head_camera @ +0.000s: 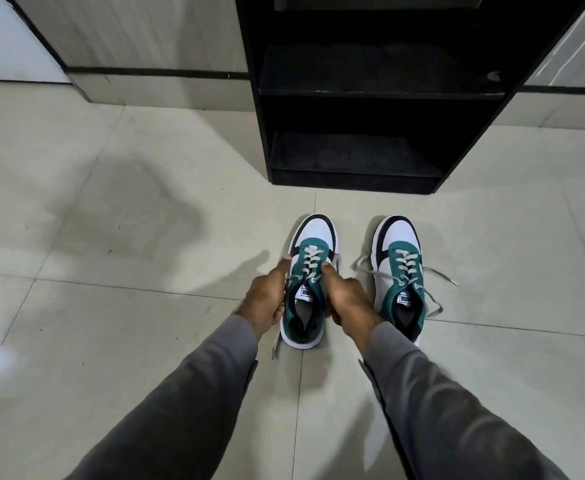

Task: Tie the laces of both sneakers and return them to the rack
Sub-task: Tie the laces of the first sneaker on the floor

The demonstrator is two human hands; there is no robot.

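Two white, green and black sneakers stand side by side on the floor, toes pointing at the rack. My left hand [267, 296] grips the left side of the left sneaker [310, 237], thumb stretched forward. My right hand [348, 299] holds that shoe's right side, thumb on the green lace panel. One loose grey lace end trails on the floor under my left wrist. The right sneaker [400, 268] stands untouched, its grey laces [436, 289] untied and spread on the tiles at both sides.
A black shoe rack [353, 91] stands just beyond the shoes, with two dark bare shelves showing. Pale floor tiles [128, 220] stretch to the left. A wall with a dark skirting strip runs behind the rack.
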